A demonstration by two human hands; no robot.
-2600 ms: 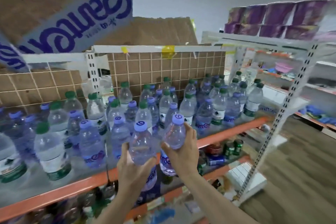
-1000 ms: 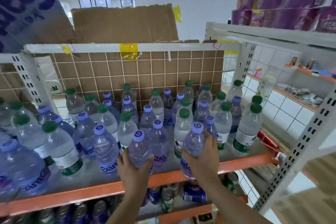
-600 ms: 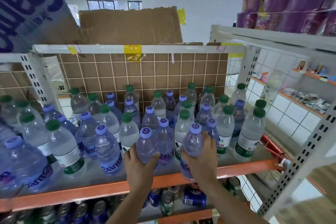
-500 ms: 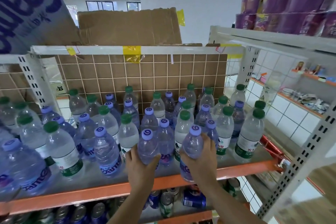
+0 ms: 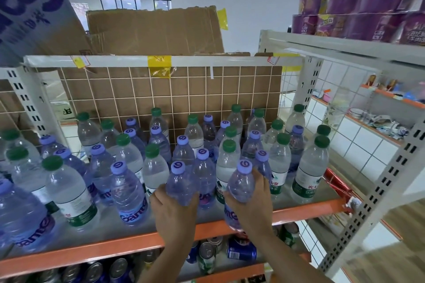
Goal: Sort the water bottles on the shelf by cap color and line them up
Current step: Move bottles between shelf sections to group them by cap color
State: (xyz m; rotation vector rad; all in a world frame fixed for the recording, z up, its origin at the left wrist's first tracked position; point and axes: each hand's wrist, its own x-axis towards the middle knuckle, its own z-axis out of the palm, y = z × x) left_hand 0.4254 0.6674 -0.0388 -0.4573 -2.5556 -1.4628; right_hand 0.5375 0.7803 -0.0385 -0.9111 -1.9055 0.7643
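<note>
head view, looking down at a shelf [image 5: 230, 227] with an orange front rail, crowded with water bottles, green caps and purple caps mixed together. roughly seventeen green-capped bottles [image 5: 309, 172] visible and about as many purple-capped ones [image 5: 128, 193]; exact totals hard to fix, with the far row partly hidden and the left edge cut off. two purple-capped bottles in hand at the near edge. left hand [image 5: 174, 211] reaching up from below, forearm rising from the bottom of the frame, fingers and thumb curled round the lower body of the left held bottle [image 5: 181, 181], upright, just left of another purple-capped bottle. right hand [image 5: 250, 204] likewise raised, wrapped round the right held bottle [image 5: 239, 187], thumb on its left side, fingers behind it on the right; bottle tilted a little, its base hanging over the orange rail. both hands clenched on their bottles, near each other, one standing bottle between them. brown cardboard behind a wire grid at the far side. cans [image 5: 241, 250] on the lower shelf, count unclear. purple packs [image 5: 358, 7] stacked on top of the neighbouring rack at far right.
</note>
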